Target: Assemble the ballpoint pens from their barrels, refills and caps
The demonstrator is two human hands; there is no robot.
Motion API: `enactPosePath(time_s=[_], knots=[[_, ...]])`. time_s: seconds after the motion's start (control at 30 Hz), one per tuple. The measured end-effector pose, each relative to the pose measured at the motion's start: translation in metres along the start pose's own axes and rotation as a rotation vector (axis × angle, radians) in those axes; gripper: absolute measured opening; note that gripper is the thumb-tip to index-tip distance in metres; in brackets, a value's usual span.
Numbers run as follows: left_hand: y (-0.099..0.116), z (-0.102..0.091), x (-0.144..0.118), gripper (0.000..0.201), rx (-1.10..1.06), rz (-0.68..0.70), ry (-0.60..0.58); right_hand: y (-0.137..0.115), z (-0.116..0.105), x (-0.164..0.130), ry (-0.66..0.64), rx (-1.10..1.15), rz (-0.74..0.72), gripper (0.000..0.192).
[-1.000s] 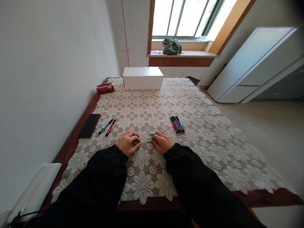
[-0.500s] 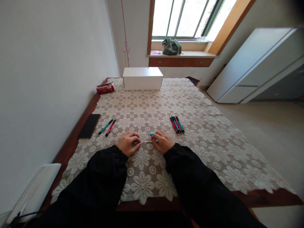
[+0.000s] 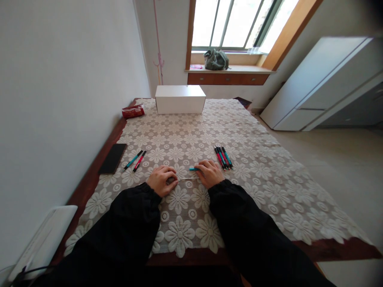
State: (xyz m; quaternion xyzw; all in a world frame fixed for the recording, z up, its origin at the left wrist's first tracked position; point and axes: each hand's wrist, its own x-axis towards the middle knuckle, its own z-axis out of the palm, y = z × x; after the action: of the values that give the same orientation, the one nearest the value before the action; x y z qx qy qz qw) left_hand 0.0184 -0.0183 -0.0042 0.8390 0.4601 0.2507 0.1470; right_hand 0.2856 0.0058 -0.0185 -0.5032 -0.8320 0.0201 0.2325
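Observation:
My left hand [image 3: 163, 180] rests on the lace cloth, thumb and fingertips pinched at the left end of a thin pale rod, which looks like a pen refill [image 3: 188, 178]. The rod lies across the gap toward my right hand [image 3: 210, 173]. There, curled fingers are at a short teal pen barrel [image 3: 193, 169] whose left end sticks out; the rest is hidden beneath the fingers. Off to the left lie a teal pen [image 3: 133, 159] and a red pen [image 3: 139, 160]. Several teal and red pens [image 3: 223, 157] sit side by side beyond my right hand.
A black flat tablet-like slab [image 3: 113, 158] lies at the table's left edge. Farther back are a red packet [image 3: 133, 111] and a white box [image 3: 180, 99]. A flower-patterned lace cloth [image 3: 179, 235] covers the table; a white device [image 3: 44, 239] stands by the wall.
My right hand has shifted slightly right and away from me, its fingers now over the teal barrel. More of the pale rod's right end shows. My left hand stays put.

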Motion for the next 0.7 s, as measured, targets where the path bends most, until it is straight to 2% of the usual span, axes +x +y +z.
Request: enactPosePath(time_s=[0.13, 0.47, 0.7], knots=[[0.0, 0.0, 0.0, 0.005, -0.009, 0.001, -0.002, 0.006, 0.002, 0.0, -0.025, -0.017, -0.022, 0.009], [0.001, 0.0, 0.0, 0.005, -0.011, -0.003, -0.008, 0.009, -0.011, 0.002, -0.02, -0.039, -0.167, 0.027], [-0.001, 0.0, 0.0, 0.007, -0.012, 0.006, -0.012, 0.009, -0.015, 0.002, -0.022, -0.008, -0.187, 0.028]])
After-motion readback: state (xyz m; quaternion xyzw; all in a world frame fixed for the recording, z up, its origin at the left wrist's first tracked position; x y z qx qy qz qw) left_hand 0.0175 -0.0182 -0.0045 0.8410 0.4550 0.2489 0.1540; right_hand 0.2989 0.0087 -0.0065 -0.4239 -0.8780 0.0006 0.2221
